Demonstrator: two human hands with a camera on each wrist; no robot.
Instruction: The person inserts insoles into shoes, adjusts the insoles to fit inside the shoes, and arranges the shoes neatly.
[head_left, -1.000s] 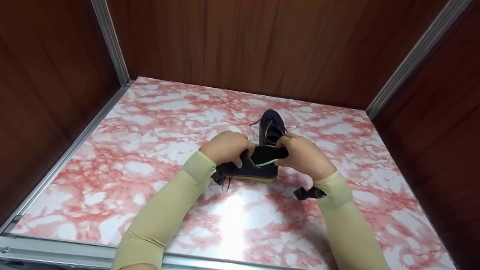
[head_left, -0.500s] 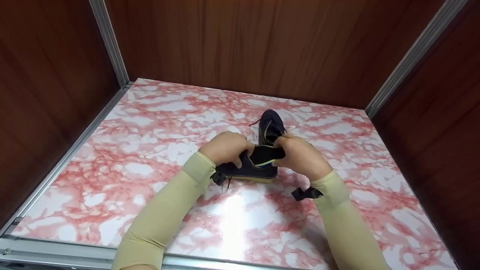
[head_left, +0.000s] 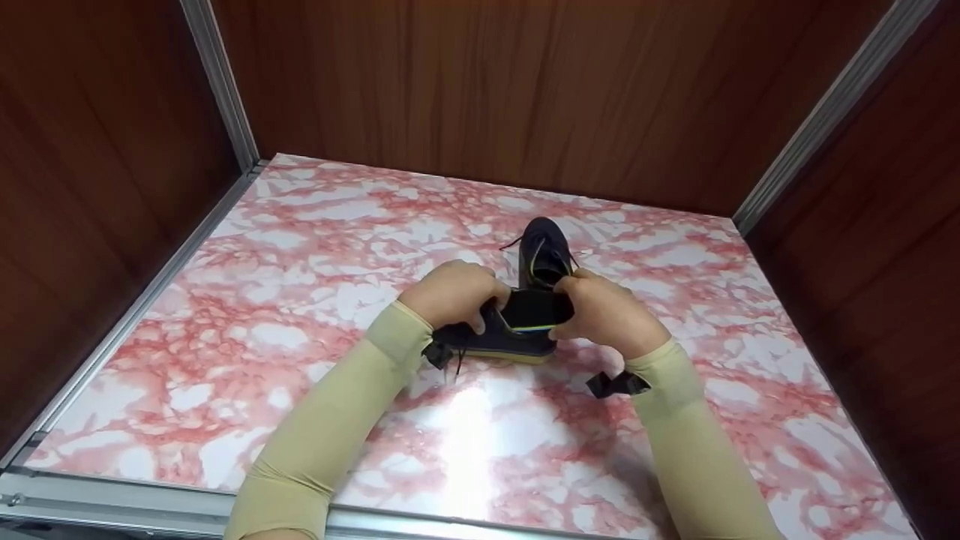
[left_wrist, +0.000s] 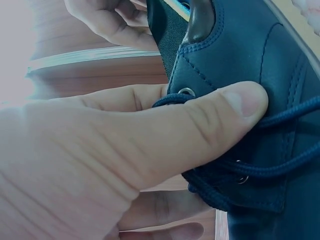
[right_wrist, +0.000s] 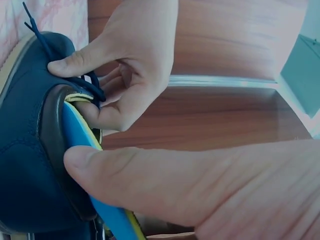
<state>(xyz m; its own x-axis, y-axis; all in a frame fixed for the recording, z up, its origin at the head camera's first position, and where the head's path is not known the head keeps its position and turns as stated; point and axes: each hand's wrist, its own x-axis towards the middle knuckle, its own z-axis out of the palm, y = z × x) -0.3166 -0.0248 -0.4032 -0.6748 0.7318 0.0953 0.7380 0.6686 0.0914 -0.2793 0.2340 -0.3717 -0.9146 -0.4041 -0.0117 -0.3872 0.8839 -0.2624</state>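
Note:
A dark navy lace-up shoe (head_left: pixel 517 346) with a tan sole lies sideways on the table, its toe to the left. My left hand (head_left: pixel 454 294) grips its front part, the thumb pressing on the upper beside the laces (left_wrist: pixel 280 167) in the left wrist view. My right hand (head_left: pixel 611 315) pinches an insole (head_left: pixel 534 309) at its heel end. That insole has a black top, a blue underside and a yellow edge in the right wrist view. Its front end sits in the shoe's opening, where my left index finger also reaches in; the tip is hidden.
A second navy shoe (head_left: pixel 541 238) stands just behind, toe pointing away, laces loose. The table (head_left: pixel 300 420) has a red and white marbled top. Wooden panels (head_left: pixel 480 97) and metal frame bars (head_left: pixel 221 82) enclose it on the back and sides.
My right hand has shifted slightly left and then back right with the insole. Less of the insole's blue and yellow edge shows now. The left hand and both shoes stay put.

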